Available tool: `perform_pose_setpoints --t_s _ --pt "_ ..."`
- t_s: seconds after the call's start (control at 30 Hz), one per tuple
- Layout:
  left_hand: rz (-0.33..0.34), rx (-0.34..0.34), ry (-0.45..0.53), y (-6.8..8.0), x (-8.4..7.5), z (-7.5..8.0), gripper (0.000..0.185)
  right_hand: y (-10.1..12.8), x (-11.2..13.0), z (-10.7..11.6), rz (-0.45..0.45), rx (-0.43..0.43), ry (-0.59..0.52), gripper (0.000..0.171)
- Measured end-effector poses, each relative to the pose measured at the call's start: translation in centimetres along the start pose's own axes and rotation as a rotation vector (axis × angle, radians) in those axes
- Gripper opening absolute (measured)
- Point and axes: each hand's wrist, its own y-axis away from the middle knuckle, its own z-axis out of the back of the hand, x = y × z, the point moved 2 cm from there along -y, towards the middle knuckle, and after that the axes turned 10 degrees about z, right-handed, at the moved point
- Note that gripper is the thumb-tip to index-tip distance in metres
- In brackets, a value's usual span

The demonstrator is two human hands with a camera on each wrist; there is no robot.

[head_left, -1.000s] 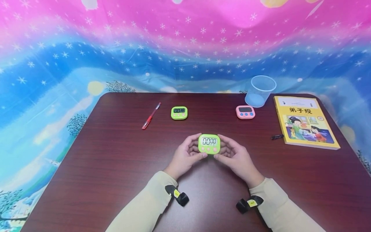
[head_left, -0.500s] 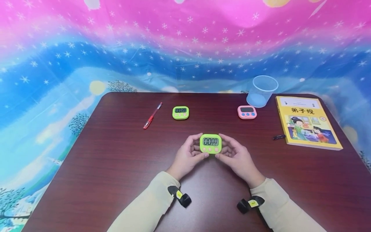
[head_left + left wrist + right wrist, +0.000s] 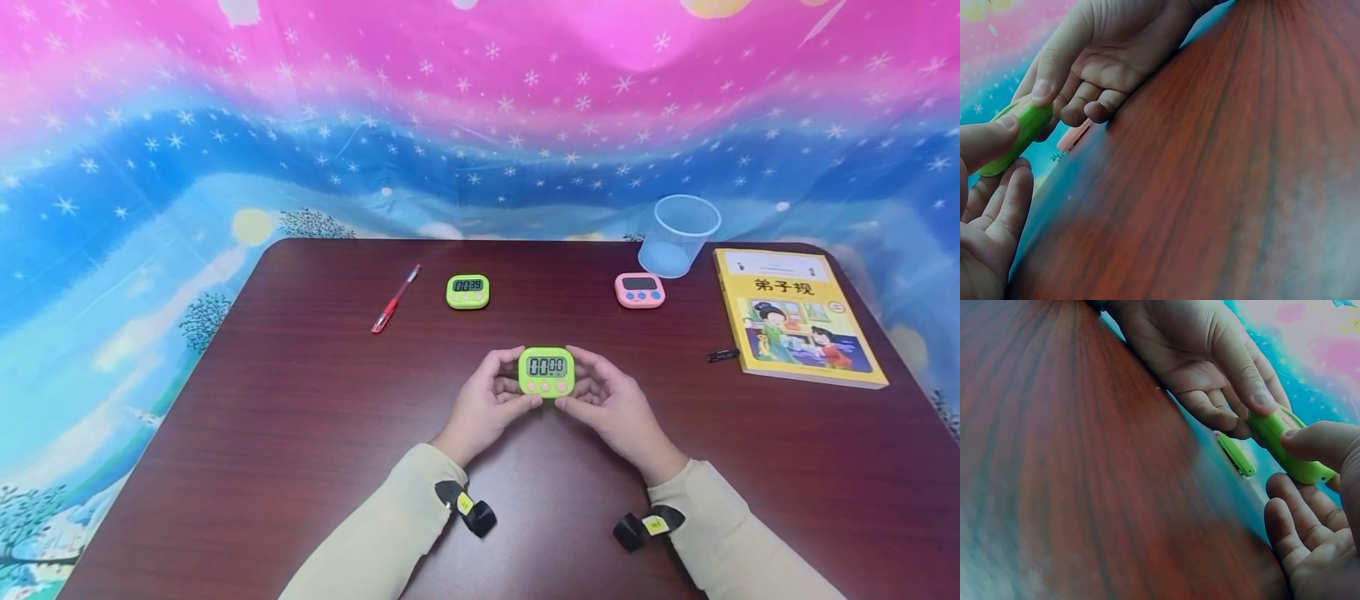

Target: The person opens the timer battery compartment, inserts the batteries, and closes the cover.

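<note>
Both hands hold a small green digital timer just above the middle of the dark red table; its screen reads 00:00. My left hand pinches its left side, thumb on the lower front edge and fingers behind. My right hand grips the right side the same way. In the left wrist view the timer shows edge-on between my left thumb and the right hand. The right wrist view shows the timer held by the left hand and my right thumb.
A second green timer lies behind with its display running, and a red pen lies left of it. A pink timer, a clear plastic cup, a yellow picture book and a small black clip lie at the right.
The far green timer's display has gone from 00:38 to 00:39. The glare on the held timer's screen has faded; both hands keep the same hold.
</note>
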Motion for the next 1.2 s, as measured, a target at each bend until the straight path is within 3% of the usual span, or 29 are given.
perform_pose_setpoints --t_s 0.37,0.6,0.83,1.2 --pt "0.012 -0.015 -0.003 0.0 -0.1 -0.1 0.063 0.0 -0.1 0.0 0.016 -0.005 0.005 0.07" --pt "-0.054 -0.088 -0.04 -0.5 -0.3 -0.1 0.056 -0.3 0.0 0.0 -0.016 -0.039 0.083 0.069" --pt "-0.098 -0.184 -0.093 -2.2 -0.2 -0.6 0.047 -1.7 -0.9 0.3 -0.05 -0.109 0.08 0.069" --pt "-0.035 -0.29 -0.144 -5.7 -0.2 -0.7 0.039 -4.7 -2.1 1.1 -0.163 -0.168 0.119 0.059"
